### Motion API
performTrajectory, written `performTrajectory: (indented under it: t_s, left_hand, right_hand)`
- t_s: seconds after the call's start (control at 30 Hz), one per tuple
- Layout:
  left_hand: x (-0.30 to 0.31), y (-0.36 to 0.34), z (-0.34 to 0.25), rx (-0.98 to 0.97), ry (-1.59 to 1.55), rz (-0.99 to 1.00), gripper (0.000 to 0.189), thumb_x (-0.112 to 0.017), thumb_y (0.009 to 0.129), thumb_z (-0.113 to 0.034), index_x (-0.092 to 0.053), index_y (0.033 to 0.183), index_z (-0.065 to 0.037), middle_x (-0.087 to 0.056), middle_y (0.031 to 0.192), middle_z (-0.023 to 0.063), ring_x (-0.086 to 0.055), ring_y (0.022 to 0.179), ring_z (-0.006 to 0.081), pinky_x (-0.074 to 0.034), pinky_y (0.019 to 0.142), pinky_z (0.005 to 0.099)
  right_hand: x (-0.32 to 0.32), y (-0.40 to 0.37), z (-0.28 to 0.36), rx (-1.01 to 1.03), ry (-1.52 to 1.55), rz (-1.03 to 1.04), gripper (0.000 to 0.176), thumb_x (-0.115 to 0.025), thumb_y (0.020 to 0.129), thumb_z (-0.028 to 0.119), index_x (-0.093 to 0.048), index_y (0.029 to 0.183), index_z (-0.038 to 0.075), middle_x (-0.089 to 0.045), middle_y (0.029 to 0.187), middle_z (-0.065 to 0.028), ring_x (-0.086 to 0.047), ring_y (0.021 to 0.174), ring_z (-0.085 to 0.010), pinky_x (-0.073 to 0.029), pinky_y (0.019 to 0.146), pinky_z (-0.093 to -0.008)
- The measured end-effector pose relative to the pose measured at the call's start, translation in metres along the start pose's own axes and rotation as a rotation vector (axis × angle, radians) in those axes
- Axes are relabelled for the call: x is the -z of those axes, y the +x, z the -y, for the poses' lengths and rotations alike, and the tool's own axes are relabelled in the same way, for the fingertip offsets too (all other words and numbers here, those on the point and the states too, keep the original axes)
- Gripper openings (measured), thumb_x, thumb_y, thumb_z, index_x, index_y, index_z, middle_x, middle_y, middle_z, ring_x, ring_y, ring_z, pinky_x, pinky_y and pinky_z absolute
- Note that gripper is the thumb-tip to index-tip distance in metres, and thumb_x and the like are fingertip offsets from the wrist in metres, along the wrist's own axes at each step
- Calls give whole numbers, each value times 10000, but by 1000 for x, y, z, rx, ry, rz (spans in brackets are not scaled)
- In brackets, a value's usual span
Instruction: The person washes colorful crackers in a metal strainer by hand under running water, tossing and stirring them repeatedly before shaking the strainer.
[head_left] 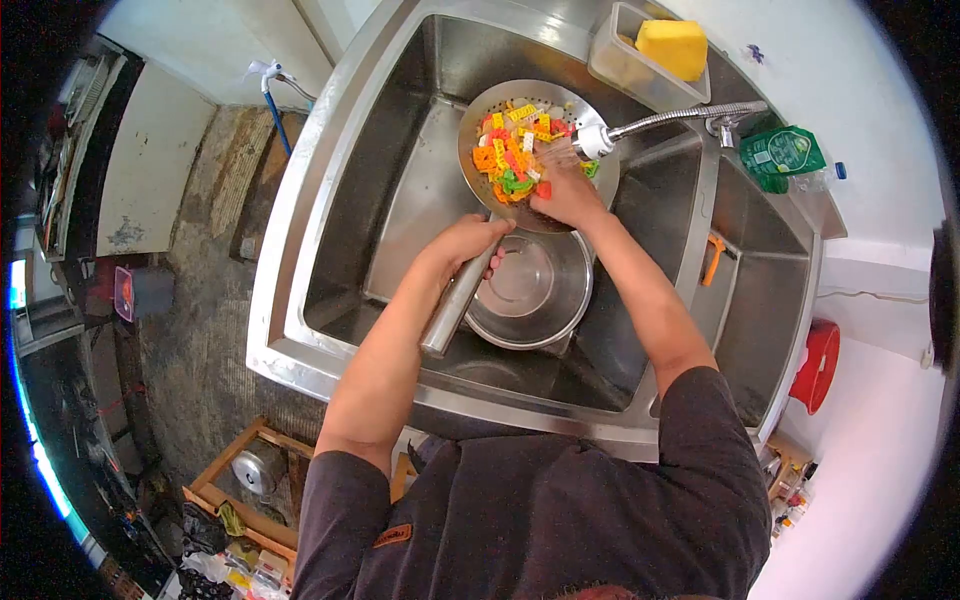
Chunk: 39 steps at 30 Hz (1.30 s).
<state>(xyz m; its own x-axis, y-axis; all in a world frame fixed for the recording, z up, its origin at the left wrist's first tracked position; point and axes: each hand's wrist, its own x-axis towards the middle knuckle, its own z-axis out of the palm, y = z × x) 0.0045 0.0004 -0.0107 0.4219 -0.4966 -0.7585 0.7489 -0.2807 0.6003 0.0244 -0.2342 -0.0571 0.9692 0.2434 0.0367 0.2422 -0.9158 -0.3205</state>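
Nearest, our left hand (472, 243): fingers wrapped round the upper end of a long steel handle (452, 308), close under the strainer (478, 125), a grip that seems chosen to steady the load.

Our right hand (572, 197): reaches over the strainer's near edge, fingertips down at the bright pieces (512, 150), orange, yellow, green, red and white. We cannot tell whether those fingers pinch anything.

The pieces: heaped inside the strainer, whose holes would let liquid through.

One steel bowl (556, 318): on the sink floor, partly under the strainer, perhaps placed to catch drips.

One flexible spout (660, 120): its white nozzle (592, 142) aimed over the pieces, water apparently spraying beside our right hand.

The surface: a stainless sink (318, 190), its smaller basin holding an orange-handled tool (713, 260). Along the back, a plastic tub (640, 82) with a yellow sponge (672, 48), and a green pouch (783, 152).

The room: a worn, stained floor (210, 330); a wooden frame (222, 465) around a metal lid (257, 470); a red basket (817, 365) beside the sink; pale walls (880, 450).
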Motion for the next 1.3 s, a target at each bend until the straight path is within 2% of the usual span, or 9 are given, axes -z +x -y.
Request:
performTrajectory:
  t_s: [0.2,0.33,0.43,0.53,0.63,0.87,1.0,1.07,1.3]
  left_hand:
    - [-1,2,1,21,-8,2,296,-610,957,-320,-484,1057,-71,-548,680,9,-521,500,104,-430,408,276]
    - [-1,4,2,19,-21,8,301,-613,953,-325,-478,1055,-76,-554,685,11,-524,502,103,-432,408,276]
    - [0,3,1,12,-29,8,302,-613,953,-329,-476,1047,-76,-559,688,14,-527,502,105,-436,408,278]
    - [-4,0,-2,7,-2,14,307,-610,955,-329,-475,1055,-71,-564,691,18,-529,501,108,-442,410,283]
    - [-5,-1,0,9,24,17,324,-608,958,-328,-474,1086,-62,-566,692,22,-530,501,112,-446,413,287]
    - [-2,2,1,24,4,5,363,-611,956,-334,-469,1122,-44,-569,691,22,-530,499,114,-443,416,288]
    - [-6,-4,-3,17,19,8,364,-609,957,-336,-473,1116,-38,-569,692,23,-529,498,113,-445,416,292]
    - [-7,-4,-2,-1,50,25,361,-612,955,-337,-478,1102,-36,-565,692,24,-529,500,112,-449,418,294]
    - [-5,5,5,-5,43,22,343,-621,950,-336,-480,1057,-43,-559,691,24,-535,500,118,-449,411,297]
  right_hand:
    - [-4,13,-13,-271,244,-75,506,-614,830,128,-491,1320,104,-635,1087,-252,-642,961,-415,-524,816,-493]
    - [-4,5,-16,-47,571,-45,584,-661,849,220,-462,1397,188,-608,1252,-205,-619,1111,-357,-509,885,-453]
    - [8,2,-24,73,259,-27,755,-708,832,338,-363,1479,159,-513,1401,-203,-518,1272,-361,-442,1014,-438]
    - [15,7,-8,-188,-237,-67,878,-735,798,434,-333,1492,77,-410,1478,-240,-396,1371,-394,-337,1119,-436]
    - [3,15,2,-189,-34,-121,997,-713,786,546,-227,1551,131,-279,1535,-286,-327,1395,-446,-324,1130,-447]
    - [26,10,9,-399,378,332,819,-711,805,447,-399,1429,19,-442,1406,-292,-450,1314,-411,-376,1095,-429]
    - [7,26,-14,-424,292,36,791,-696,815,448,-418,1408,4,-470,1377,-289,-450,1302,-416,-383,1084,-443]
    - [3,42,-8,-211,166,-217,830,-692,802,489,-416,1407,-8,-430,1410,-293,-416,1327,-424,-372,1092,-459]
    - [-7,38,29,-257,173,16,742,-706,795,442,-431,1373,68,-385,1449,-265,-447,1303,-422,-394,1059,-490]
